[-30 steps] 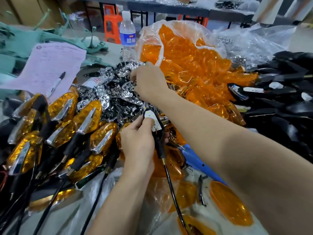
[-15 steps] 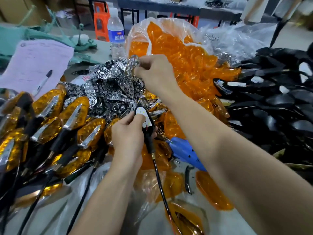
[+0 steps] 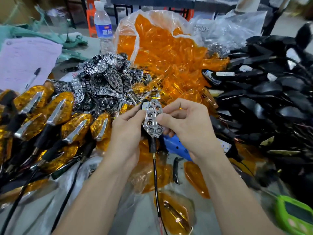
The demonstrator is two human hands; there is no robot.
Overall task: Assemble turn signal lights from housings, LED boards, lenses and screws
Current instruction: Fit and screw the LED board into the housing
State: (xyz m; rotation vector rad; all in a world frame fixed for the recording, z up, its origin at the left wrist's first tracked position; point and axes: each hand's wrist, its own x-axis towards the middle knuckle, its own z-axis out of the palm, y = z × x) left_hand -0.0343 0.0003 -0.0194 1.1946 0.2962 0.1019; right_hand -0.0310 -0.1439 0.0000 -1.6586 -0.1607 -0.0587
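Pinched between my right hand's thumb and curled fingers is a chrome reflector plate, the thumb pad lying on its right edge. My left hand is curled round the black housing just behind it, thumb against the plate's left edge. From the head camera, the plate's cupped face is turned up toward me. Its long axis runs straight away from me, with the narrower tip pointing at the far piles and the broad end toward the housing's stem. A sliver of white LED board shows at the upper left, just under the plate; I cannot tell whether the plate is fully seated. The stem points back at me, and its black cable trails toward the near edge of the table. All of this sits centre frame, above loose orange lenses on clear plastic. Beyond it lie a heap of spare reflectors and a bag of lenses. Spare housings are stacked on the right and finished lights are ranked on the left. A water bottle stands at the back, and a pen rests on a paper sheet at far left.
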